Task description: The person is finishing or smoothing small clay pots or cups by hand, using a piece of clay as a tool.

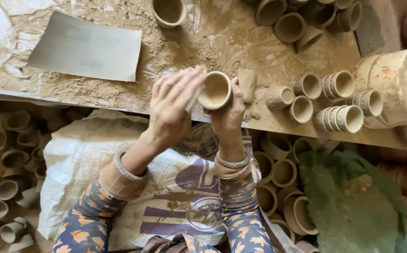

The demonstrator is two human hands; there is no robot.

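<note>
Both hands closed on one clay cup point(215, 90) over the table point(175, 51) edge: right hand point(229, 112) grips it, left hand point(173, 105) rubs its side; finished cups point(339, 100) stacked right, more below.

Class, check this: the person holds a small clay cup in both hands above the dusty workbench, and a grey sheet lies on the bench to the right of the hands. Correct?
Not quite. In the head view the grey sheet lies left of the hands, not right. The rest holds: left hand and right hand hold the clay cup above the workbench.
</note>
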